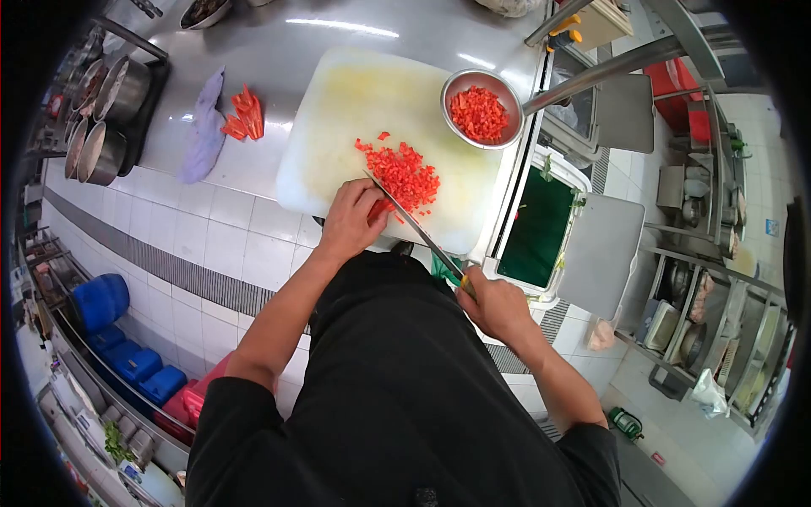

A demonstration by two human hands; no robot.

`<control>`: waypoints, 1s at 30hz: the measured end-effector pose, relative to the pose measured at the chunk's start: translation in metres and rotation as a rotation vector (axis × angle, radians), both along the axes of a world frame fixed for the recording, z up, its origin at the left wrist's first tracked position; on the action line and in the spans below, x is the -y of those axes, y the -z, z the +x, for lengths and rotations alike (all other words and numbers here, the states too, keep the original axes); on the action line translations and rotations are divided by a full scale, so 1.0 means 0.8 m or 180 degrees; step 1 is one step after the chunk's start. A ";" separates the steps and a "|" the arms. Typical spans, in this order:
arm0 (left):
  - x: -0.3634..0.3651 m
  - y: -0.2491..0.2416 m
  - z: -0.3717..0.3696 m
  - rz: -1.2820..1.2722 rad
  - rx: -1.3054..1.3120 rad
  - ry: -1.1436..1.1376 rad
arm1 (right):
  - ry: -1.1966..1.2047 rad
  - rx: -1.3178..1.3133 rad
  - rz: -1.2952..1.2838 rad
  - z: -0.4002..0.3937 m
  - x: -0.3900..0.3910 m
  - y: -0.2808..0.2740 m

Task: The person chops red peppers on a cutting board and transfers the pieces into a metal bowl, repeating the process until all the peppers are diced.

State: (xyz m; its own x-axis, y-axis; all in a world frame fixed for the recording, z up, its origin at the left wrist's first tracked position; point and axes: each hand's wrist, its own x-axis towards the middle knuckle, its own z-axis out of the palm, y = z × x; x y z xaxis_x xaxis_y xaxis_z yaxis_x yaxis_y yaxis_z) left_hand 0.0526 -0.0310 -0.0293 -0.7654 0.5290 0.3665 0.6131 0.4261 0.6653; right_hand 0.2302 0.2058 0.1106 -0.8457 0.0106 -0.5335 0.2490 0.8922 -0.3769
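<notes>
My right hand [492, 302] is closed round the yellow handle of a long knife [416, 225]. The blade slants up and left across the white cutting board [325, 110], its tip by my left hand [351, 220]. The left fingers are curled down on a piece of red pepper [382, 205], mostly hidden under them, at the board's near edge. Just beyond the blade lies a heap of diced red pepper [404, 173]. A metal bowl [450, 87] holding more red dice [479, 115] sits at the board's far right corner.
Left of the board are red pepper strips [246, 114] and a lilac cloth [204, 127] on the steel counter [270, 51]. Metal pots [103, 152] stand further left. Right of the board, below counter height, is an open bin [532, 228]; a metal rail [608, 76] crosses above.
</notes>
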 end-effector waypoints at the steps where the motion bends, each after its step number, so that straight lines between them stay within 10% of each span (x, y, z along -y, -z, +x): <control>1: 0.000 0.002 -0.001 -0.0050 -0.0057 -0.0031 | -0.0009 0.0013 0.0002 0.001 0.000 0.006; 30: 0.010 0.000 0.000 0.0114 0.0060 -0.0078 | -0.0110 -0.0901 -0.0304 -0.105 0.045 0.088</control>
State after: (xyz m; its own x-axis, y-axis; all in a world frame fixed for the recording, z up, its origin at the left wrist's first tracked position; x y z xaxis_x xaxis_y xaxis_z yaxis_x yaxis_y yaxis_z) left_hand 0.0523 -0.0390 -0.0296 -0.7850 0.4967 0.3702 0.5899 0.4166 0.6917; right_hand 0.1463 0.1702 0.0404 -0.9600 -0.0596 -0.2736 0.0921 0.8555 -0.5095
